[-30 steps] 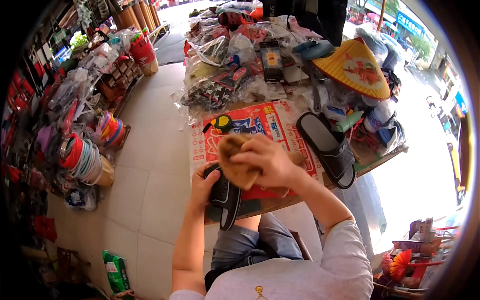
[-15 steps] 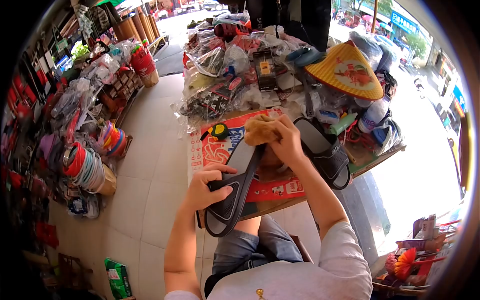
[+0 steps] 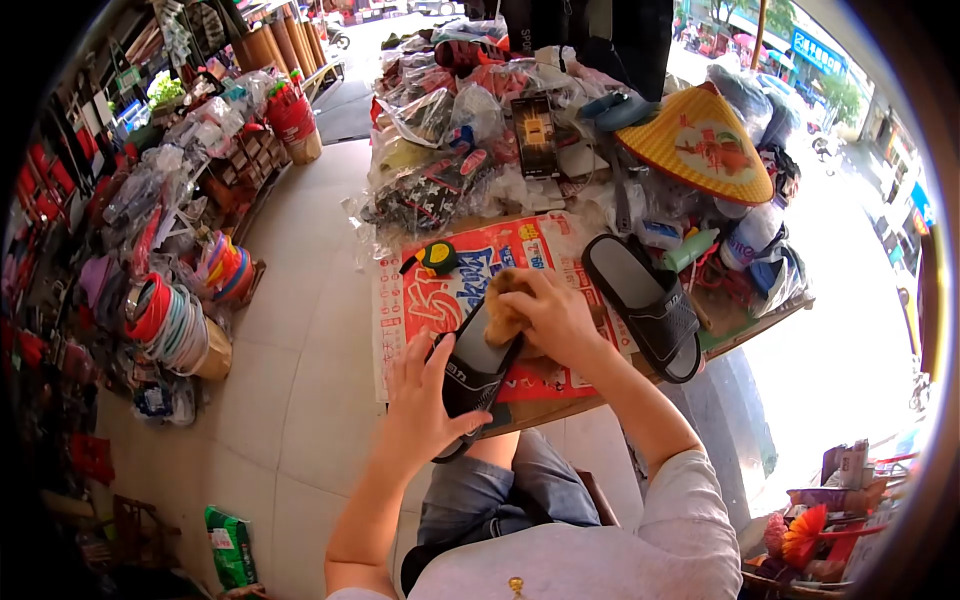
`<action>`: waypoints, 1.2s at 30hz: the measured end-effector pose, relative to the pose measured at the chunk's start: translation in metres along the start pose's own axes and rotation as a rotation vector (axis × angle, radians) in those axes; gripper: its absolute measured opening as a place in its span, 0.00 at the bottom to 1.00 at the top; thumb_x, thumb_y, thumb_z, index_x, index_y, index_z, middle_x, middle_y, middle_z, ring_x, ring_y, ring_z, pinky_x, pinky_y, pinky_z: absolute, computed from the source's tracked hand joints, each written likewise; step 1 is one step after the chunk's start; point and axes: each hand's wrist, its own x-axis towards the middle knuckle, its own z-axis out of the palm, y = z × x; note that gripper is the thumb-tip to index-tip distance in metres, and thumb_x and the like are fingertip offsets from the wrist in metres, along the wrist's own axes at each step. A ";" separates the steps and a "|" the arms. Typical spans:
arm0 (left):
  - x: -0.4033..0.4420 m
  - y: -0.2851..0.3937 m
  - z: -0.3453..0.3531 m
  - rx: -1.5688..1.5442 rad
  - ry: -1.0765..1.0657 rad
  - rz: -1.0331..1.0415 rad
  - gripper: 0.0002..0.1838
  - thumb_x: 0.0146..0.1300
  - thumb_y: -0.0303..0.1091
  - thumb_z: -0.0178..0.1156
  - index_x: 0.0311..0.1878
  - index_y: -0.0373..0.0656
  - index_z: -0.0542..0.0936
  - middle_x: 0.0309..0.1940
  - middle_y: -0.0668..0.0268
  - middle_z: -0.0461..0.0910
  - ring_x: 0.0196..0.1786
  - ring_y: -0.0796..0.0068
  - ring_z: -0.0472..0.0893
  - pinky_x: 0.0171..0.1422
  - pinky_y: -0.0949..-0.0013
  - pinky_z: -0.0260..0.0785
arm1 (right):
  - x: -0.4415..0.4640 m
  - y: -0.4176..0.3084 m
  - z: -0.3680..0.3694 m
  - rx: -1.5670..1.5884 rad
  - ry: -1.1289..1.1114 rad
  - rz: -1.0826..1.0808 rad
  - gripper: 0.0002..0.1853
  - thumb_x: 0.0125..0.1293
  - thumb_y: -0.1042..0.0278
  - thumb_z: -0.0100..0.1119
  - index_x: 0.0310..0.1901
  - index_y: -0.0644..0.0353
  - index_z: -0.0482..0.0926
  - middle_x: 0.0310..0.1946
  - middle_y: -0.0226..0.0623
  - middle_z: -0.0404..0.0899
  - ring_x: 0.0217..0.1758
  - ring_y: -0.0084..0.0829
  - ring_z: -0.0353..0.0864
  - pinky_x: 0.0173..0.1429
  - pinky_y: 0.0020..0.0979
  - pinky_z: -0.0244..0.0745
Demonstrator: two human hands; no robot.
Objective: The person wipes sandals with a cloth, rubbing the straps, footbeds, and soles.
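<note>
A black slide sandal (image 3: pixel 466 385) with a grey insole lies tilted at the table's near edge, its strap towards me. My left hand (image 3: pixel 415 400) spans the strap from the left, fingers on one side and thumb on the other, gripping it. In my right hand (image 3: pixel 548 312) is a bunched brown cloth (image 3: pixel 503 318), pressed against the insole's upper part. The matching slide sandal (image 3: pixel 648 305) rests on the right of the table. Beneath the work lies a red printed sheet (image 3: pixel 410 300), with a yellow and black tape measure (image 3: pixel 437 258) on it.
Plastic-wrapped goods (image 3: pixel 430 130) pile up at the back of the table. A yellow conical hat (image 3: pixel 700 145) and a green bottle (image 3: pixel 690 250) are at the right. Shelves of goods and a tub of coiled bands (image 3: pixel 165 320) stand to the left.
The cloth has moved down from the sandal's far end onto its insole. My left hand has shifted from the strap's edge to span it, and the sandal has turned to lie lower.
</note>
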 end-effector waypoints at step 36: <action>-0.027 -0.051 0.013 -0.125 -0.165 -0.225 0.63 0.37 0.50 0.81 0.77 0.43 0.57 0.70 0.49 0.66 0.74 0.46 0.62 0.81 0.40 0.43 | -0.025 0.001 -0.009 0.104 -0.387 0.025 0.18 0.47 0.72 0.69 0.43 0.47 0.84 0.51 0.32 0.75 0.54 0.42 0.76 0.54 0.42 0.77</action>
